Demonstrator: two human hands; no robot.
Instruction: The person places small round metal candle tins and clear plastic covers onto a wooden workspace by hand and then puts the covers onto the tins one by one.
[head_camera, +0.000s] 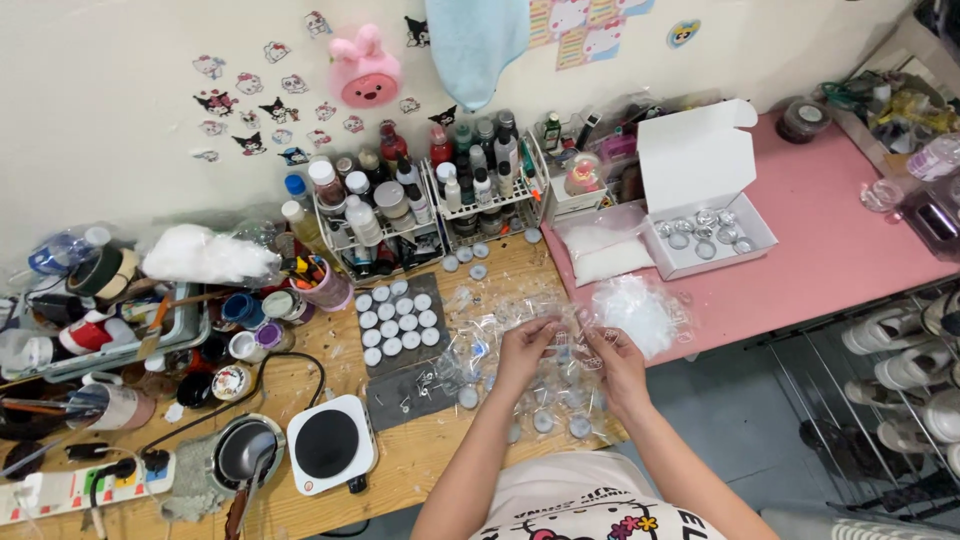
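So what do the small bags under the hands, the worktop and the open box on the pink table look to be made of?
The small bags look like thin clear plastic film: glossy, crinkled, see-through. Both the left hand and the right hand pinch one between them. The worktop seems to be pale wood, with visible grain and a matt finish. The open box appears to be white cardboard, matt, with a folded lid.

I note the hot plate (331, 444) at the counter (420, 470) front, the pot (246, 452) left of it, the tray of lids (398, 322) behind, the open box (708, 195) far right.
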